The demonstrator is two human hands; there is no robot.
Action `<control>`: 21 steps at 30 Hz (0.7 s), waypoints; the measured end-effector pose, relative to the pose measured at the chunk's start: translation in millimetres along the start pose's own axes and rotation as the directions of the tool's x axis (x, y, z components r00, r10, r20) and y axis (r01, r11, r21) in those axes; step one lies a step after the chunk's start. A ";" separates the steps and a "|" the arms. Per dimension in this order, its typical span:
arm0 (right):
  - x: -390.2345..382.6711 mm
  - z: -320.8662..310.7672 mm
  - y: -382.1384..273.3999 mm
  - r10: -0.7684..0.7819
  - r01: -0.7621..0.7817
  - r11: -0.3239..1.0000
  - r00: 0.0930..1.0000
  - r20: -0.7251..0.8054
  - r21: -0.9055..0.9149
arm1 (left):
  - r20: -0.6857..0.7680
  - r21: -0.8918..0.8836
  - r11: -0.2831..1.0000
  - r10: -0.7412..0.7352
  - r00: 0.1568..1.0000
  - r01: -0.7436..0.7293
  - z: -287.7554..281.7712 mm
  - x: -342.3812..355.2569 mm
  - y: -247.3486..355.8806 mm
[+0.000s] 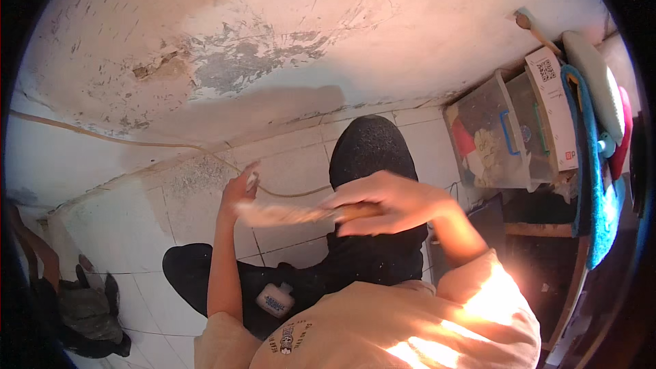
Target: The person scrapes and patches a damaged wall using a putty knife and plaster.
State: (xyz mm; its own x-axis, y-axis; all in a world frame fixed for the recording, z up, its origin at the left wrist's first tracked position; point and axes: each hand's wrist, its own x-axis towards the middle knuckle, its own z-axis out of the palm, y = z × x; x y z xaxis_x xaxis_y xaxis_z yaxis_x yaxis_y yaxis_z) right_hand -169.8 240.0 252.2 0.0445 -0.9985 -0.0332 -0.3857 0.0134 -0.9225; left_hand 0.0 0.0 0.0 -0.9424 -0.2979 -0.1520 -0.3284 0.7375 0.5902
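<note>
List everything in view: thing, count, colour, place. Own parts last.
Wall: one, white, top
Floor tiles: many, white, below wall
Cable: one, beige, along wall
Plastic drawers: two, translucent, right
Box: one, white, beside drawers
Towel: one, blue, far right
Pad: one, grey, beside towel
Wooden stick: one, brown, upper right
Bundle: one, black, left, unclear
Bottle shape: one, pale, on lap, possibly printed
Brush-like tool: one, tan, blurred, right hand
T-shirt: one, tan, torso
Legwear: one, black, legs
Left hand: one, bare, near tool
Right hand: one, bare, holding tool
</note>
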 end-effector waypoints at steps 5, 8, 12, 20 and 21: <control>-83.7 -36.7 -12.8 0.384 -0.226 0.901 0.812 -0.439 0.370 | -0.137 -0.731 0.680 -0.063 0.989 -0.058 -46.9 3.3 82.9; -122.8 -45.4 -7.0 0.423 0.008 0.783 0.726 -0.542 0.622 | 0.123 -0.942 0.325 0.101 0.987 0.084 -83.8 0.5 147.3; -135.3 -51.9 -3.4 0.519 0.051 0.721 0.621 -0.588 0.691 | 0.346 -0.927 0.133 0.669 0.658 0.352 -94.9 -2.5 205.3; -143.5 -49.1 -8.7 0.628 -0.055 0.709 0.503 -0.594 0.703 | -0.098 -0.889 -0.457 0.238 0.966 0.023 -108.1 65.0 181.9; -148.5 -48.1 -8.0 0.635 -0.057 0.705 0.494 -0.594 0.707 | 0.007 -0.896 -0.412 0.357 0.934 0.165 -105.1 46.1 206.0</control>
State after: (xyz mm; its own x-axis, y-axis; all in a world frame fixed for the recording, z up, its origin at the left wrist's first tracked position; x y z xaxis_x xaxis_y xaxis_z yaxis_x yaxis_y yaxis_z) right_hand -217.7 385.6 283.0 -0.7703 -0.5164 -0.3741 0.3769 0.1044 -0.9203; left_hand -104.4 74.5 197.9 -0.9979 -0.0104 0.0632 0.0374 -0.8961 0.4423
